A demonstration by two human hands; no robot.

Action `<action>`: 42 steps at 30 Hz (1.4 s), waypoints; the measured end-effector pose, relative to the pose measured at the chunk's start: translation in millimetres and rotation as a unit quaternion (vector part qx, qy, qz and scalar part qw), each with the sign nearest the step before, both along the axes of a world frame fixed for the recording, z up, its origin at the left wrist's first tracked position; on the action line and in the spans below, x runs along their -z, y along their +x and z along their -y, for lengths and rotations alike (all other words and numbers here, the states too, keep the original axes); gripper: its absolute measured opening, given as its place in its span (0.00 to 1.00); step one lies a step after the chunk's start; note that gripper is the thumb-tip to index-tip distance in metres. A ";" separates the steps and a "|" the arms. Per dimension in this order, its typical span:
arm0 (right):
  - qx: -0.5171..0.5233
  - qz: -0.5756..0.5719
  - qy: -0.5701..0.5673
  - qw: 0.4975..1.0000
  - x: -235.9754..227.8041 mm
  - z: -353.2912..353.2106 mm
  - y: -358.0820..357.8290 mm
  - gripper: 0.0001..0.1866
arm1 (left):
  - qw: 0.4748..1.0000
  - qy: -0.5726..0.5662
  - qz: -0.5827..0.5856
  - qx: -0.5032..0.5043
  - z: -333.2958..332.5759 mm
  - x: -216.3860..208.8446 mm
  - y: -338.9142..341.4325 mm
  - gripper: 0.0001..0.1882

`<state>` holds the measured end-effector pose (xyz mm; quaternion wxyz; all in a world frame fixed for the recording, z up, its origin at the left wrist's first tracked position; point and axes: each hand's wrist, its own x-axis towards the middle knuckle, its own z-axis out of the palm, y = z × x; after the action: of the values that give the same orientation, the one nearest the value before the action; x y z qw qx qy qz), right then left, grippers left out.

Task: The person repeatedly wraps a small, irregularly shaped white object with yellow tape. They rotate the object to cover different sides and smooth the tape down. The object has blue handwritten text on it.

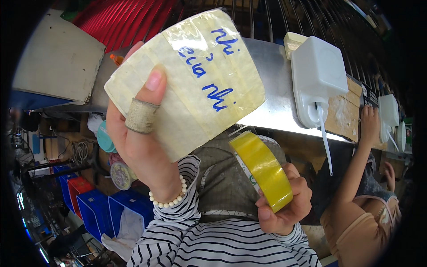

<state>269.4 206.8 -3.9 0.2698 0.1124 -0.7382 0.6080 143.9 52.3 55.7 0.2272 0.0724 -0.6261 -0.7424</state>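
Raised in front of me, a square cream-coloured pad (pixel 178 111), covered with strips of clear tape and marked with blue handwriting, is gripped at its left edge by my left hand (pixel 142 142). My left thumb, wrapped in a band of beige tape, presses on its face, and the other fingers are mostly hidden behind it. Lower and to the right, my right hand (pixel 291 204) is closed around a roll of yellow tape (pixel 262 171), tilted with its shiny outer side up. The roll's upper end is near the pad's lower corner; whether a strip joins them I cannot tell.
A metal bench (pixel 271 109) runs across behind the pad. On it stands a white bottle with a nozzle (pixel 318 66), lying toward me. A grey-white box (pixel 55 58) is at the left, blue bins (pixel 95 211) lower left. A co-worker's arm (pixel 356 173) reaches the bench at right.
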 end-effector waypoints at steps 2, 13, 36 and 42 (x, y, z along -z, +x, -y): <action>-0.003 0.001 -0.003 1.000 0.9 0.1 -0.4 0.18 | 1.000 0.001 0.002 -0.004 -0.4 -0.5 0.2 0.27; 0.009 0.005 0.007 1.000 2.7 2.6 0.0 0.17 | 1.000 0.029 0.000 -0.007 -1.1 -4.4 3.8 0.26; -0.131 0.169 -0.101 0.972 24.6 -6.4 -20.1 0.33 | 0.992 -0.054 -0.112 0.019 1.3 -7.8 7.6 0.38; 0.018 0.071 -0.131 0.989 -31.0 -40.2 -59.4 0.62 | 0.980 -0.093 -0.155 0.087 -8.6 -7.9 16.5 0.44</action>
<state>210.0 247.1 27.1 0.2401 0.0192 -0.6710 0.7012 160.4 60.9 63.5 0.2619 -0.1203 -0.6536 -0.6998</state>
